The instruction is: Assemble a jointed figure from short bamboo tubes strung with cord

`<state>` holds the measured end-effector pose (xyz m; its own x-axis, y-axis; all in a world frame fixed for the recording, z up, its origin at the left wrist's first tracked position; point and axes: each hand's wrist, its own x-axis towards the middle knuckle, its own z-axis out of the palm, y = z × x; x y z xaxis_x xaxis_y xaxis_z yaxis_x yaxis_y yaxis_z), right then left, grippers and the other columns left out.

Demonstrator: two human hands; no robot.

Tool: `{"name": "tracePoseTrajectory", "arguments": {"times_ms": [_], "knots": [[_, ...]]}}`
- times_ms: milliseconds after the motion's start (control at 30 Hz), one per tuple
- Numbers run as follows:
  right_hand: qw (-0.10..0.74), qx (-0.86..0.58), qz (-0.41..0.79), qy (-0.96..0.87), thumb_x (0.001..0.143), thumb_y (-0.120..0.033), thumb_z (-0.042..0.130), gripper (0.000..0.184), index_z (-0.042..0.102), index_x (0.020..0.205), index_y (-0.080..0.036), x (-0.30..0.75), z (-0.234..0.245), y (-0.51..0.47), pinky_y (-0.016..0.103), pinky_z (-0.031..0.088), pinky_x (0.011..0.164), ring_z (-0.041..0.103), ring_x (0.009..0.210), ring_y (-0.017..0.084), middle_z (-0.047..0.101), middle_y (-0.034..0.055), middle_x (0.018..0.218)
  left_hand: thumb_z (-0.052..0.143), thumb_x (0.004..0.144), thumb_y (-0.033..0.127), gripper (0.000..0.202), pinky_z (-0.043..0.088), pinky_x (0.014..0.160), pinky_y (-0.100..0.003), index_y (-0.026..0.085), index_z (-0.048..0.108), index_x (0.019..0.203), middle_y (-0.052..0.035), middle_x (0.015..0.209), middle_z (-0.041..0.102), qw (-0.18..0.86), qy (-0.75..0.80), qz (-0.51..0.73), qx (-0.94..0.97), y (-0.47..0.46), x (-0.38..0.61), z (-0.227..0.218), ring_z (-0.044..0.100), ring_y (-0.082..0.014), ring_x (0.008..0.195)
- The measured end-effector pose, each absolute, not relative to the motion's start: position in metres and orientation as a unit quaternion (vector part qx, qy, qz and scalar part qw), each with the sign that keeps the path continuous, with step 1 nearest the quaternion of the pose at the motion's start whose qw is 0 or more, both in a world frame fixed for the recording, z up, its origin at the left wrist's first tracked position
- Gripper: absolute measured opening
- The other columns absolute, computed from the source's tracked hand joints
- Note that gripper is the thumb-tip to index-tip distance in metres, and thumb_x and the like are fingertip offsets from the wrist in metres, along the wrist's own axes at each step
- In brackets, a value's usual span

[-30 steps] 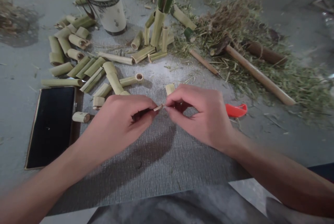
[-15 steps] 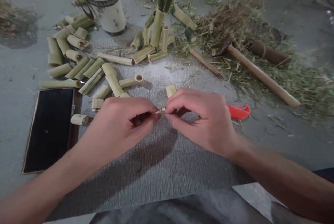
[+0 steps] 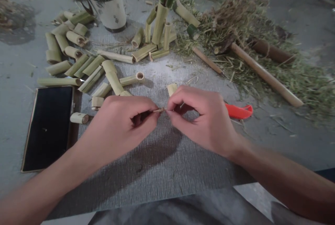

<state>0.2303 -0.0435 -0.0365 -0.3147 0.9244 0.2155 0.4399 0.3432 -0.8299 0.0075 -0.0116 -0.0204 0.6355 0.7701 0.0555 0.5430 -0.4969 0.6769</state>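
Broadly, a gray textured tabletop (image 3: 146,179) spans the frame — green plant shavings (image 3: 309,88) heaped at upper right, a dark-screened smartphone (image 3: 49,123) at lower left. At center, the left hand (image 3: 125,120) and right hand (image 3: 201,116) curl, thumbs against forefingers — pinching a thin tan sliver (image 3: 158,110).

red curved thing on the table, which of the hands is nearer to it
Right. The right hand is immediately left of the red curved thing; the left hand is farther left, beyond the right one, pinching a thin piece.
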Motion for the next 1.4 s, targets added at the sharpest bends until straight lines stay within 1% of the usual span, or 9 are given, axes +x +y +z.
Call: {"name": "tracePoseTrajectory", "arguments": {"times_ms": [167, 233, 333, 533, 767, 933, 1067, 1233, 1400], "knots": [[0.364, -0.449, 0.265, -0.772, 0.094, -0.006, 0.066, 0.017, 0.064, 0.098, -0.023, 0.2291, -0.0348, -0.045, 0.03, 0.051, 0.069, 0.06, 0.076, 0.012, 0.067, -0.0005, 0.094, 0.058, 0.098, 0.018, 0.026, 0.036, 0.053, -0.026, 0.021, 0.071, 0.075, 0.0018, 0.066, 0.067, 0.322, 0.405, 0.174, 0.838, -0.0114, 0.0077, -0.0214, 0.055, -0.0116, 0.055], [0.363, -0.434, 0.221, -0.795, 0.098, -0.008, 0.064, 0.016, 0.067, 0.103, -0.023, 0.2281, -0.0351, -0.045, 0.031, 0.053, 0.073, 0.063, 0.082, 0.014, 0.069, 0.0019, 0.101, 0.057, 0.099, 0.018, 0.03, 0.034, 0.053, -0.026, 0.02, 0.065, 0.07, 0.0034, 0.061, 0.059, 0.319, 0.405, 0.171, 0.84, -0.0116, 0.0082, -0.0222, 0.05, -0.0104, 0.053], [0.359, -0.415, 0.182, -0.816, 0.102, -0.006, 0.059, 0.02, 0.069, 0.1, -0.023, 0.2272, -0.0373, -0.0443, 0.035, 0.056, 0.08, 0.068, 0.091, 0.018, 0.072, 0.0034, 0.1, 0.056, 0.099, 0.017, 0.035, 0.03, 0.052, -0.027, 0.019, 0.058, 0.064, 0.0051, 0.056, 0.049, 0.31, 0.408, 0.174, 0.841, -0.0121, 0.0088, -0.0231, 0.042, -0.0093, 0.052], [0.344, -0.404, 0.134, -0.837, 0.103, -0.007, 0.058, 0.021, 0.069, 0.094, -0.023, 0.2283, -0.0386, -0.0439, 0.037, 0.058, 0.081, 0.068, 0.092, 0.02, 0.073, 0.0048, 0.097, 0.058, 0.099, 0.018, 0.032, 0.03, 0.052, -0.026, 0.018, 0.062, 0.067, 0.0049, 0.058, 0.052, 0.308, 0.406, 0.169, 0.844, -0.0124, 0.0077, -0.0214, 0.044, -0.0092, 0.053], [0.258, -0.411, 0.09, -0.87, 0.1, -0.004, 0.053, 0.027, 0.067, 0.086, -0.022, 0.2252, -0.0344, -0.0449, 0.038, 0.058, 0.079, 0.064, 0.086, 0.021, 0.071, 0.005, 0.093, 0.056, 0.096, 0.013, 0.028, 0.03, 0.052, -0.023, 0.016, 0.064, 0.069, 0.0061, 0.057, 0.051, 0.3, 0.396, 0.178, 0.849, -0.0129, 0.0086, -0.0218, 0.044, -0.0068, 0.052], [0.307, -0.411, 0.117, -0.85, 0.1, -0.003, 0.05, 0.026, 0.063, 0.087, -0.021, 0.2232, -0.0377, -0.0452, 0.036, 0.055, 0.074, 0.061, 0.084, 0.019, 0.064, 0.004, 0.088, 0.058, 0.096, 0.013, 0.032, 0.029, 0.052, -0.023, 0.016, 0.054, 0.065, 0.0065, 0.057, 0.047, 0.295, 0.384, 0.183, 0.856, -0.0127, 0.0081, -0.0226, 0.042, -0.0057, 0.053], [0.34, -0.432, 0.169, -0.818, 0.097, -0.001, 0.051, 0.026, 0.06, 0.086, -0.023, 0.2265, -0.0335, -0.0447, 0.033, 0.052, 0.07, 0.06, 0.078, 0.016, 0.065, 0.0018, 0.087, 0.059, 0.098, 0.013, 0.031, 0.031, 0.055, -0.025, 0.015, 0.061, 0.067, 0.0059, 0.06, 0.05, 0.29, 0.381, 0.174, 0.86, -0.0123, 0.0064, -0.0237, 0.044, -0.0069, 0.055], [0.334, -0.435, 0.157, -0.821, 0.096, -0.004, 0.057, 0.023, 0.063, 0.092, -0.026, 0.2308, -0.0308, -0.0443, 0.033, 0.054, 0.073, 0.066, 0.083, 0.018, 0.069, 0.0022, 0.093, 0.059, 0.099, 0.013, 0.028, 0.032, 0.055, -0.026, 0.015, 0.068, 0.073, 0.0051, 0.062, 0.056, 0.288, 0.383, 0.172, 0.861, -0.0121, 0.0067, -0.0232, 0.048, -0.0074, 0.055], [0.294, -0.402, 0.088, -0.863, 0.1, -0.007, 0.057, 0.021, 0.068, 0.093, -0.022, 0.2295, -0.0348, -0.0435, 0.036, 0.054, 0.073, 0.067, 0.091, 0.021, 0.071, 0.0057, 0.096, 0.059, 0.098, 0.013, 0.032, 0.03, 0.053, -0.022, 0.016, 0.056, 0.067, 0.0064, 0.058, 0.051, 0.296, 0.383, 0.19, 0.854, -0.0126, 0.0086, -0.0216, 0.044, -0.0059, 0.053]]}}
